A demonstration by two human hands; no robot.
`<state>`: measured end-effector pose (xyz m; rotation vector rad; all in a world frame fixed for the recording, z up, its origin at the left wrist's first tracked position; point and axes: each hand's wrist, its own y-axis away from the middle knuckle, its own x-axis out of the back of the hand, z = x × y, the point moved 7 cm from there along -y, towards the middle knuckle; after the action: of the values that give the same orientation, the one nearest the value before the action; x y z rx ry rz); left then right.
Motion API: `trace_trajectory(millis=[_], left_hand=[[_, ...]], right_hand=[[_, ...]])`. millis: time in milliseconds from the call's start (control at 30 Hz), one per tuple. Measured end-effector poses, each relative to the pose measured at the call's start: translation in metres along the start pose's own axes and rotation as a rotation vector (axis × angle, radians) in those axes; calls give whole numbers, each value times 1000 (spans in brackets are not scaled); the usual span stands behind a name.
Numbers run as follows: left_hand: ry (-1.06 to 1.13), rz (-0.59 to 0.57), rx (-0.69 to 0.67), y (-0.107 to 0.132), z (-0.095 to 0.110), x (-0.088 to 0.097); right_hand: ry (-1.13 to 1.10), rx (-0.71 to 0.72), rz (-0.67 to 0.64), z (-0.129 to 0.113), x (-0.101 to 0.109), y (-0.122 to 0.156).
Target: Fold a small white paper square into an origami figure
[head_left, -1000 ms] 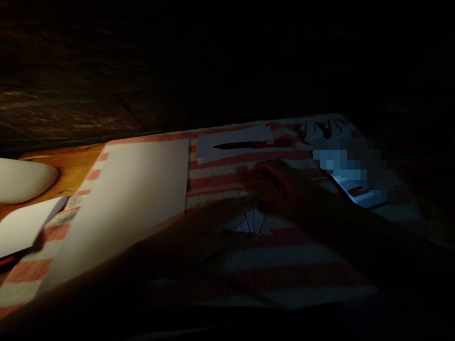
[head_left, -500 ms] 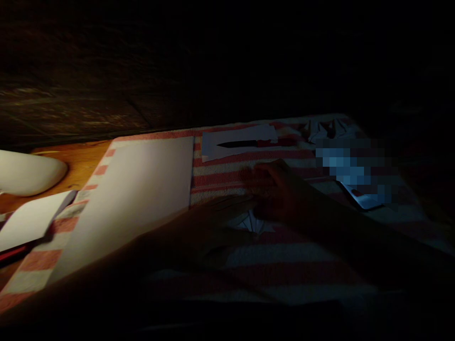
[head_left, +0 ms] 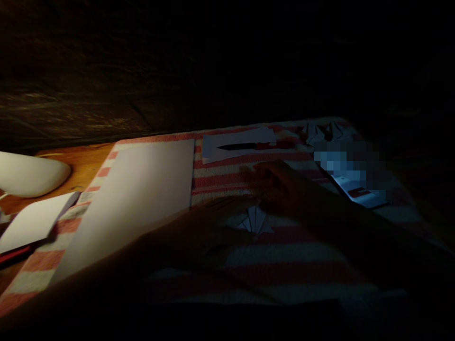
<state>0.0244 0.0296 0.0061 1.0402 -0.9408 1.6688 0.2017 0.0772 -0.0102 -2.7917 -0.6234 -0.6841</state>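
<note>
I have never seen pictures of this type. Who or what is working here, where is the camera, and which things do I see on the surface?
There is no machine: a person works with bare hands. One camera, worn on the head, takes every view, looking forward and down.

The scene is dark. The left hand and the right hand meet at a small folded paper; the shadow hides whether either grips it.

Under them lies a red-and-white striped towel. On it are a large white sheet to the left, a knife lying across a smaller sheet behind the hands, two more folded shapes at the far right, and a lit screen, partly pixelated.
</note>
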Motion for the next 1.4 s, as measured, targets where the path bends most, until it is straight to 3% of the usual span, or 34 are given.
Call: trace_trajectory(millis=[167,367,500,667,933,1167,1400], left_hand=[[-141,47,13,-3,11,7],[-392,12,-1,-1,28,-2],[-334,-29,18,-2,27,-8],[-219,26,157,-1,13,-5],[-238,-26,25,3,16,-2],[-233,-21,2,5,14,-5],[-240,-17,9,6,14,-4]], right_hand=[[-4,91,35,-15,0,3],[320,308,25,-33,-15,4],[399,254,82,-28,-18,1],[419,178,79,-21,-20,-1],[462,192,226,-20,-15,-6],[498,104,245,-16,-15,-17],[471,116,231,-14,-15,-21]])
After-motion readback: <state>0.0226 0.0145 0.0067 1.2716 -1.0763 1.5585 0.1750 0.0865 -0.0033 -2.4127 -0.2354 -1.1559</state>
